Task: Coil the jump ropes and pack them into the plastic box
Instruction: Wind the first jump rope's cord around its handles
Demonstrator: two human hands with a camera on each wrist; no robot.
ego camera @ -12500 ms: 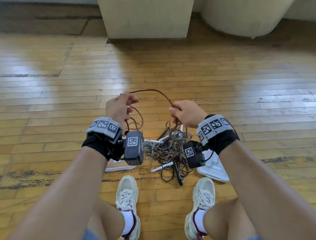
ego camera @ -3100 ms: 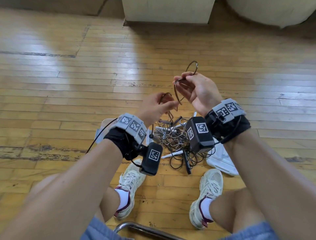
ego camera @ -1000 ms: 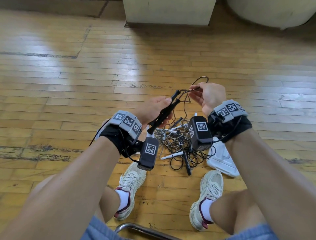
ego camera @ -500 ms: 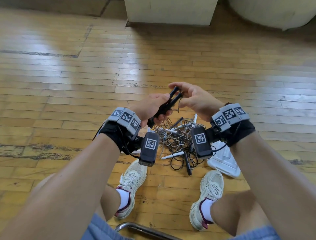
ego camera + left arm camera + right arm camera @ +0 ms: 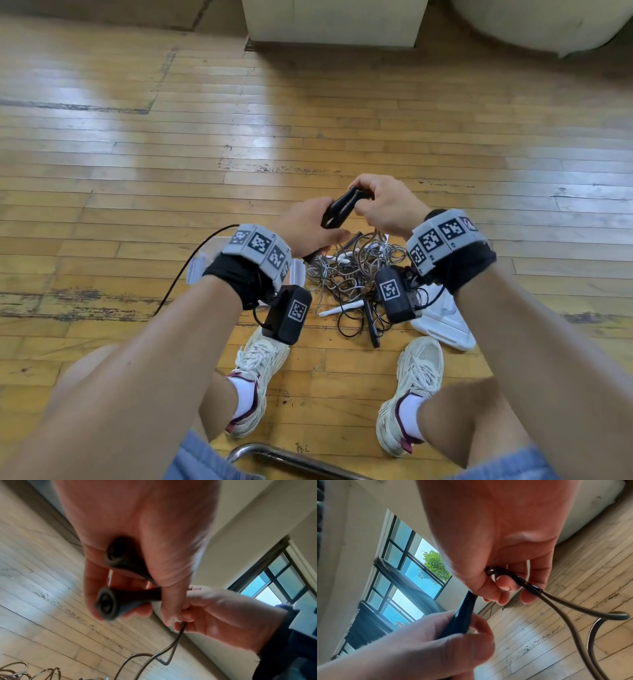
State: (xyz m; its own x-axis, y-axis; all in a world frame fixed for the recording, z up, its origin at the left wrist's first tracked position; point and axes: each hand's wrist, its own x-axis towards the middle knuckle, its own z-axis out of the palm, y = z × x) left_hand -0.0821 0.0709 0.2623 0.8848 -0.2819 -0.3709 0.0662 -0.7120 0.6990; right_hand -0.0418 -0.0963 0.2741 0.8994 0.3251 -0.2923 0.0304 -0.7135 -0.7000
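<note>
High over the floor, my left hand (image 5: 322,229) grips two black jump-rope handles (image 5: 337,210) side by side; their round ends (image 5: 109,601) face the left wrist camera. My right hand (image 5: 363,202) pinches this rope's brown cord (image 5: 556,601) right at the handles' far tips, and loops of the cord (image 5: 154,655) hang below it. A tangle of other ropes (image 5: 349,274) with white and black handles lies on the floor between my feet. The clear plastic box (image 5: 197,270) shows partly behind my left wrist. Its white lid (image 5: 445,322) lies to the right of the tangle.
I sit with both shoes (image 5: 260,363) (image 5: 416,373) on the wooden floor, a metal chair tube (image 5: 274,455) below my knees. A pale block (image 5: 329,20) and a round pale object (image 5: 534,20) stand at the far edge. A window (image 5: 412,574) shows in the wrist views.
My right hand has come in against the handle tips, and the cord loop that stood above it is now gathered in its fingers. The left hand still holds both handles.
</note>
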